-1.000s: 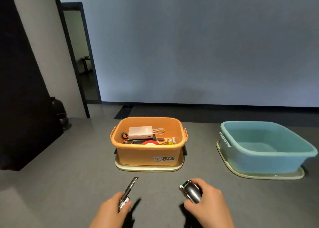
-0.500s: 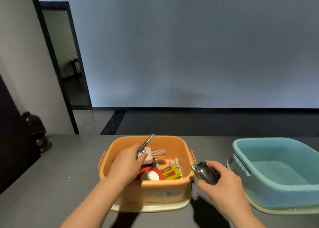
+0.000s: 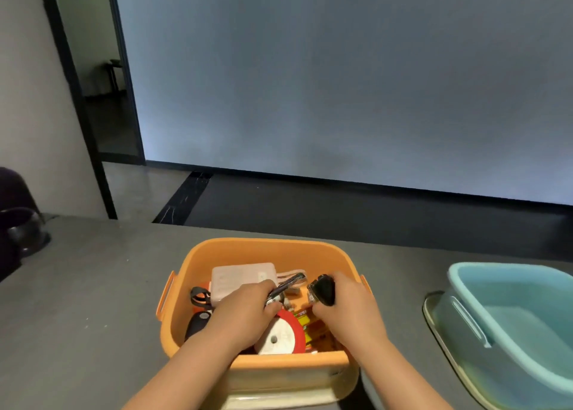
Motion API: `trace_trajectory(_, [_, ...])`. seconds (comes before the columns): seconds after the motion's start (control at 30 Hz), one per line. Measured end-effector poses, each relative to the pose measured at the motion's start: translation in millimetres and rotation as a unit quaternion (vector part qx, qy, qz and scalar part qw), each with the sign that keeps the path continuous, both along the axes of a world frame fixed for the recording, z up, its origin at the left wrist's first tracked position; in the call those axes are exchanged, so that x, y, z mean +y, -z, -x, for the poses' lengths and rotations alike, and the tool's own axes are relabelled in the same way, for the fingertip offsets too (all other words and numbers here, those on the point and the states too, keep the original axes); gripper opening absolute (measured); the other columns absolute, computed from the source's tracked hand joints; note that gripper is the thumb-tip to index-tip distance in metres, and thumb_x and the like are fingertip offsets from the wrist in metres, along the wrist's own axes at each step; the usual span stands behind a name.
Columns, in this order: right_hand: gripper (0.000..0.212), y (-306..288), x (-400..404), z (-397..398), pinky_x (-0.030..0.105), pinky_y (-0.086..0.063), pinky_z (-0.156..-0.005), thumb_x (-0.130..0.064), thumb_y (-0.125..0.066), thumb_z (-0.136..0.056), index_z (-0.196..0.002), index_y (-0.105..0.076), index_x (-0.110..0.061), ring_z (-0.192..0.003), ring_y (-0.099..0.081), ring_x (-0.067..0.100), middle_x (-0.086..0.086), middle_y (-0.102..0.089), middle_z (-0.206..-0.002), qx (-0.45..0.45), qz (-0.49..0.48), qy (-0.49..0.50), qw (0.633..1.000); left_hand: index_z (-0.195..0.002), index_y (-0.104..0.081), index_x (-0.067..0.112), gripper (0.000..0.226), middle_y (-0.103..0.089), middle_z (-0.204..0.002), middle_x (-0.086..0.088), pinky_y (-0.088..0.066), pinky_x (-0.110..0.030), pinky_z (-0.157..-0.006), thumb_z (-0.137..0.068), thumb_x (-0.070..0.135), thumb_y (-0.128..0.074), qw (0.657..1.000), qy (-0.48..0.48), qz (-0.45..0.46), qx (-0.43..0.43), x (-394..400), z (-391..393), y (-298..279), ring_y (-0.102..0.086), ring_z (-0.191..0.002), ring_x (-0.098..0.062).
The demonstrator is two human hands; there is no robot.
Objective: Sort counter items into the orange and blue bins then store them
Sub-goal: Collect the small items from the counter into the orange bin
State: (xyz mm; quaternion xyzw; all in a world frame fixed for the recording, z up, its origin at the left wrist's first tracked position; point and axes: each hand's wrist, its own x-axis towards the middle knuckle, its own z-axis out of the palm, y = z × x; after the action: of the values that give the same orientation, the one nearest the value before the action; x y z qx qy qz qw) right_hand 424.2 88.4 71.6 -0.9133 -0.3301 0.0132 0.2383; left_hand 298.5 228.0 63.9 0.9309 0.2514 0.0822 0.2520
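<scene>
Both hands reach inside the orange bin (image 3: 198,254) on the worktop (image 3: 93,285): the left hand (image 3: 245,308), fingers curled, grips a slim metal tool (image 3: 286,287), and the right hand (image 3: 347,304) wraps a dark glossy gadget (image 3: 322,288). Dropped from here, either might strike the pale power bank (image 3: 242,277) or the red-rimmed roll (image 3: 283,335), or rebound over the rim. The blue bin (image 3: 483,285), well apart, looks empty, so a wrong sort seems possible.

Beyond my grey counter (image 3: 93,301) a pale blue-grey wall (image 3: 341,83) meets a dark floor (image 3: 341,211). At my far left a dark round pot (image 3: 21,229) sits on the counter's edge, beside an open black-framed doorway (image 3: 102,77).
</scene>
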Motion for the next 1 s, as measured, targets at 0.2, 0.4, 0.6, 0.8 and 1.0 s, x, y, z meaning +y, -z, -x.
trace_trajectory(0.2, [0.028,0,-2,5,0.017,-0.035,-0.047,-0.044,-0.061,-0.087,-0.106,-0.042,-0.032,-0.066,-0.053,0.004,-0.013,-0.056,-0.086,-0.013,0.022,0.006,1.0,-0.106,-0.055,0.032,0.018,-0.064,-0.1,0.006,-0.051,-0.034,-0.072,-0.094,0.043,-0.048,1.0,0.009,0.019,-0.003,-3,2,3,-0.059,-0.09,-0.015])
trace_trajectory(0.4, [0.032,-2,-1,7,0.017,-0.035,-0.044,-0.051,-0.058,-0.086,-0.106,-0.043,-0.032,-0.061,-0.052,0.002,-0.014,-0.055,-0.08,-0.018,0.049,-0.013,0.999,-0.102,-0.054,0.032,0.014,-0.061,-0.092,0.007,-0.046,-0.031,-0.064,-0.093,0.041,-0.05,1.0,0.015,0.016,-0.003,-2,1,4,-0.058,-0.083,-0.013])
trace_trajectory(0.6, [0.037,0,-1,7,0.021,-0.042,-0.046,-0.054,-0.057,-0.079,-0.104,-0.055,-0.027,-0.062,-0.053,0.004,-0.012,-0.054,-0.073,-0.029,0.079,-0.025,0.996,-0.105,-0.055,0.031,0.015,-0.06,-0.09,0.007,-0.045,-0.03,-0.062,-0.093,0.04,-0.051,1.0,0.018,0.02,-0.009,-2,1,6,-0.058,-0.082,-0.013])
trace_trajectory(0.8, [0.03,3,-6,6,0.012,-0.035,-0.05,-0.039,-0.043,-0.095,-0.12,-0.057,-0.029,-0.064,-0.05,-0.006,-0.018,-0.053,-0.082,-0.027,-0.068,0.027,0.997,-0.106,-0.055,0.032,0.016,-0.06,-0.089,0.009,-0.045,-0.028,-0.062,-0.093,0.041,-0.051,0.999,0.024,0.042,-0.005,-1,-1,10,-0.057,-0.081,-0.011])
trace_trajectory(1.0, [0.029,2,-4,7,0.016,-0.039,-0.052,-0.034,-0.038,-0.098,-0.121,-0.055,-0.029,-0.067,-0.052,-0.002,-0.017,-0.052,-0.082,-0.021,-0.068,0.02,0.997,-0.105,-0.056,0.027,0.017,-0.063,-0.093,0.005,-0.048,-0.03,-0.068,-0.093,0.039,-0.052,0.998,0.02,0.052,-0.025,0,-30,-5,-0.058,-0.082,-0.011])
